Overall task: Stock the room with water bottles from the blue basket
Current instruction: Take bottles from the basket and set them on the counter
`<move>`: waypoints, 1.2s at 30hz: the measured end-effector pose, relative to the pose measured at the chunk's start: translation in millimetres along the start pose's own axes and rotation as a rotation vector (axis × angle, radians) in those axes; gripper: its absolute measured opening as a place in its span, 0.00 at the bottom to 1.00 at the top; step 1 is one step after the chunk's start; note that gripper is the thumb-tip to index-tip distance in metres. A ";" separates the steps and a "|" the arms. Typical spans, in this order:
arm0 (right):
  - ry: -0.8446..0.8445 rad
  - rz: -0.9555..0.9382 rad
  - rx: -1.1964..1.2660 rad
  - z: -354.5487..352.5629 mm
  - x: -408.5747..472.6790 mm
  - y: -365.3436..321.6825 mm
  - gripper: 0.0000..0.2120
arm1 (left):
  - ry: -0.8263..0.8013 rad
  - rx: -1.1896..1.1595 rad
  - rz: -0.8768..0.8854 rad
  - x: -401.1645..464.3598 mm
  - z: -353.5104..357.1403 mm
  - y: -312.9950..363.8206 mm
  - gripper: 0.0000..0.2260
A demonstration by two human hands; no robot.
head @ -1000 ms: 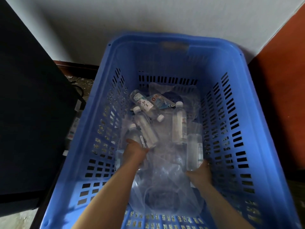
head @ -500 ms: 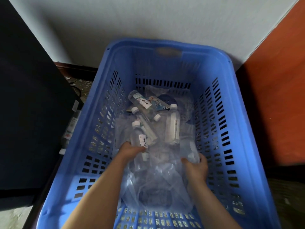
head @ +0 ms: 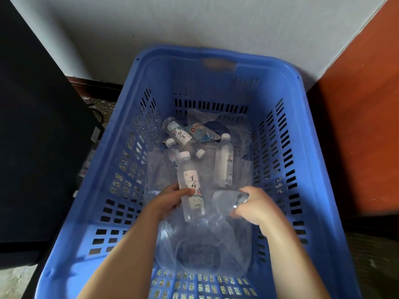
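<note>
A blue basket [head: 311, 169] fills the view, clear plastic wrap [head: 200, 251] lining its bottom. Both hands reach inside: the left hand [head: 167, 201] has fingers curled around a labelled water bottle [head: 191, 186] (cap pointing away), and the right hand [head: 253, 205] grips a second bottle [head: 224, 199] by one end. More bottles, such as a loose one [head: 224, 164], lie beyond

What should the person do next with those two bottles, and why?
Probably lift both straight up out of the blue basket: the left hand already grips a labelled bottle, the right hand a clear bottle, both low inside.
</note>
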State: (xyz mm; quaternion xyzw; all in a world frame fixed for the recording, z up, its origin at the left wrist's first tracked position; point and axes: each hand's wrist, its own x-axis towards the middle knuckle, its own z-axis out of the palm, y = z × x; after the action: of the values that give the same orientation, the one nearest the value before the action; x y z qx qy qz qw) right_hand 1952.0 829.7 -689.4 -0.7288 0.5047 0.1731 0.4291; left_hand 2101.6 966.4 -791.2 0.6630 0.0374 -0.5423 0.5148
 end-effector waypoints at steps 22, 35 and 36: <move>0.153 -0.188 0.632 67.2 36.5 15.7 0.12 | 0.002 0.123 0.037 -2.2 5.7 -16.2 0.19; 0.318 -0.696 0.508 -8.4 -42.0 -78.1 0.08 | -0.073 -0.019 0.102 -3.0 7.7 -3.2 0.17; 0.334 -0.754 0.501 -14.9 -51.1 -84.9 0.07 | -0.091 -0.027 0.110 -1.9 7.4 -3.8 0.17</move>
State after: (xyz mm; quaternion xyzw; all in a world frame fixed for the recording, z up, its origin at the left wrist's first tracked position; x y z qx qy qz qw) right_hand 2002.3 858.2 -607.6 -0.7532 0.2935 -0.2409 0.5372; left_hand 2093.5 963.8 -791.4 0.6317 -0.0154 -0.5422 0.5539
